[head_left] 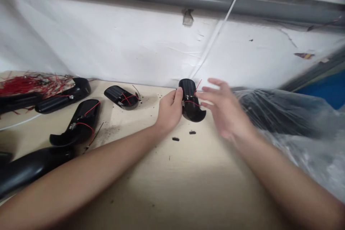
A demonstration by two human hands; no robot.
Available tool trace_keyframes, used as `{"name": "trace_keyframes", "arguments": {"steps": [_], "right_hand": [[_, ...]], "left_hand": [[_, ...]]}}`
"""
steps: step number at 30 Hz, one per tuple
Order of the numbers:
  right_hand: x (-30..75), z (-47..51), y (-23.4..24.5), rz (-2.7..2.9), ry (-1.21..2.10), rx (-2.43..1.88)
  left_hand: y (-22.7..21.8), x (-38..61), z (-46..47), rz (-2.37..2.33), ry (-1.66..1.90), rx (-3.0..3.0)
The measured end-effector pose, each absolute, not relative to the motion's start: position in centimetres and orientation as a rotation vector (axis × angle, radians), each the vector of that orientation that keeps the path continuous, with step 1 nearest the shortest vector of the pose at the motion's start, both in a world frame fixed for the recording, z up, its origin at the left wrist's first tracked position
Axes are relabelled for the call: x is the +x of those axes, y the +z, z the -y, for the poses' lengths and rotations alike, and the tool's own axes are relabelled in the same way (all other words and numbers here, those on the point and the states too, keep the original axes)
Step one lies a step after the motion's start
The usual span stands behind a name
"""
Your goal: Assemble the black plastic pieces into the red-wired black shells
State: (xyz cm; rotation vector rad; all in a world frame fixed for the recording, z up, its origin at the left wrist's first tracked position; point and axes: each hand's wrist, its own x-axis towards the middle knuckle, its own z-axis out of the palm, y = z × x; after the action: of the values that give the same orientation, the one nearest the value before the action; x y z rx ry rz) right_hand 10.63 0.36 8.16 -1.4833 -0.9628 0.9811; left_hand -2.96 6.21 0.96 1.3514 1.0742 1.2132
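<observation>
My left hand (170,109) grips a black plastic shell (191,100) with red wires across its inside, holding it upright just above the wooden bench (188,179). My right hand (225,109) is right beside the shell, fingers spread and blurred by motion, its fingertips at the red wire. It holds nothing.
Several more black shells with red wires lie at the left, such as one shell (122,97) and another (78,124). A heap of red wires (24,82) sits far left. A clear plastic bag (291,122) of dark parts fills the right. Two small black bits (183,136) lie on the bench.
</observation>
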Motion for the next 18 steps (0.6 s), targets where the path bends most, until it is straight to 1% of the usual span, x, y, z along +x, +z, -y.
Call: {"name": "trace_keyframes", "arguments": {"steps": [3, 8, 13, 18], "right_hand": [[10.2, -1.9, 6.0, 0.865, 1.209, -1.489], [10.6, -2.4, 5.0, 0.970, 1.368, -1.328], [10.9, -2.7, 4.8, 0.886, 1.418, -1.218], [11.4, -3.4, 4.2, 0.745, 1.386, -1.142]], "left_hand": [[1.1, -2.9, -6.1, -1.057, 1.219, 1.367], [1.5, -3.0, -6.0, -1.087, 1.231, 1.377], [1.3, -2.9, -5.9, -1.050, 1.253, 1.422], [1.1, -3.0, -5.3, -1.093, 1.496, 1.468]]}}
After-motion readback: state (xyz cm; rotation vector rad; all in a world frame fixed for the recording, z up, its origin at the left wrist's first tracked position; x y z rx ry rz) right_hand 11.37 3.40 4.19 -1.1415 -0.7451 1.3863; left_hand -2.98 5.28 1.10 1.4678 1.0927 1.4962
